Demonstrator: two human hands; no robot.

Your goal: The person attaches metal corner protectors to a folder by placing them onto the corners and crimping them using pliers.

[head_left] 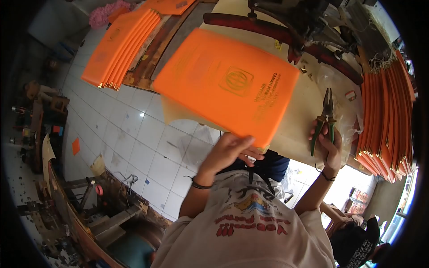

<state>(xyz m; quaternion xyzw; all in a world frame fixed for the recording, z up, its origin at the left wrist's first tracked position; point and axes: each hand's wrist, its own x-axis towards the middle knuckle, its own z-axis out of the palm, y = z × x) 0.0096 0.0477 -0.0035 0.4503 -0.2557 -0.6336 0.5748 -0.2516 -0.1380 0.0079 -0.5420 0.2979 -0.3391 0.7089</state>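
A large orange folder (pixel 196 76) with printed text and a round emblem lies over the paper-covered table. My left hand (pixel 229 152) grips its near edge close to the lower right corner, fingers folded round it. To the right, my right hand (pixel 330 143) is wrapped round the green handles of dark pliers (pixel 328 105), whose jaws point away from me. Small brass-coloured bits (pixel 304 70) are scattered on the paper between the folder and the pliers.
Dark machine with a red bar (pixel 250 23) stands at the table's far side. Stacked orange folders (pixel 120 49) lie at the left, and a thick row of orange folders (pixel 388 116) at the right. Below left are tiled floor (pixel 129 116) and a wooden bench. A person's dark clothing (pixel 355 243) shows lower right.
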